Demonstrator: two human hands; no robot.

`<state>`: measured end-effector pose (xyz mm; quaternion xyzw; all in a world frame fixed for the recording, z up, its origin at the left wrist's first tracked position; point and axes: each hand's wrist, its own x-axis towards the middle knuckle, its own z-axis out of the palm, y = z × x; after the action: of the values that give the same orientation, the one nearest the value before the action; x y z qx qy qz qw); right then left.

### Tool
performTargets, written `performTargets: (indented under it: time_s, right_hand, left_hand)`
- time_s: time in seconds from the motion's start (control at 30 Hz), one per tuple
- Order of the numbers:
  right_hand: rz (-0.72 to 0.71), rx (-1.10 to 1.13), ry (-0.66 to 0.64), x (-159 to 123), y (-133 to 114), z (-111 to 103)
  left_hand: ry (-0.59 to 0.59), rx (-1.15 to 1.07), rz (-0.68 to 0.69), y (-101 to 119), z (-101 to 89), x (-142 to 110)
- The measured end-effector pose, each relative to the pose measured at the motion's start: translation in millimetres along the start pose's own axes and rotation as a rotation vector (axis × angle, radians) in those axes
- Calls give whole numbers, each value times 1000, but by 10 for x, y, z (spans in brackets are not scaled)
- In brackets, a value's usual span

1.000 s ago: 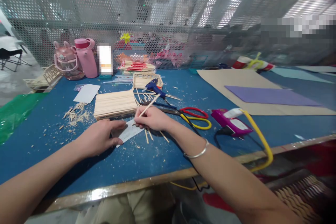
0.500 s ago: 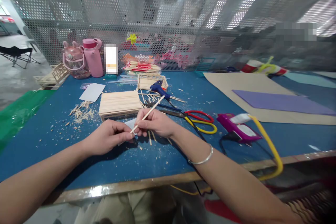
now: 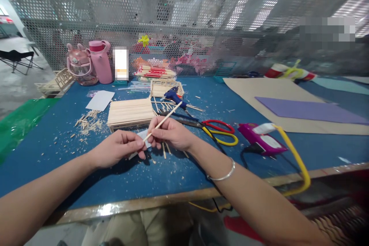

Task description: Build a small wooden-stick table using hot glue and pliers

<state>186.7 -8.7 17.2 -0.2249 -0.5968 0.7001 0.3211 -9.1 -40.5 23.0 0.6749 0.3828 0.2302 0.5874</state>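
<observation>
Wooden stick (image 3: 174, 110) is clasped at its lower end by the left hand (image 3: 118, 149). Just above, it is pinched by the right hand (image 3: 172, 133), held close beside

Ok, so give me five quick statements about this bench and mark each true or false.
1. The left hand and right hand both touch one thin stick. True.
2. The scissors have two red handles. False: one is red, the other yellow.
3. The purple sheet lies on the beige sheet. True.
4. The right hand holds the blue glue gun. False: it lies beyond that hand.
5. A pink bottle stands near the mesh panel. True.
</observation>
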Motion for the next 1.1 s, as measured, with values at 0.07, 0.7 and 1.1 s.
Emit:
performTargets:
  time_s: [0.07, 0.7, 1.1]
  right_hand:
    - [-51, -73, 78, -6, -53, -56]
    - [-112, -1550, 41, -168, -202, -181]
    - [-114, -1643, -5, -126, -135, -108]
  left_hand:
    - [106, 260, 69, 1, -29, -8]
    - [413, 1019, 278, -215, -60, 37]
    - [273, 750, 55, -167, -52, 72]
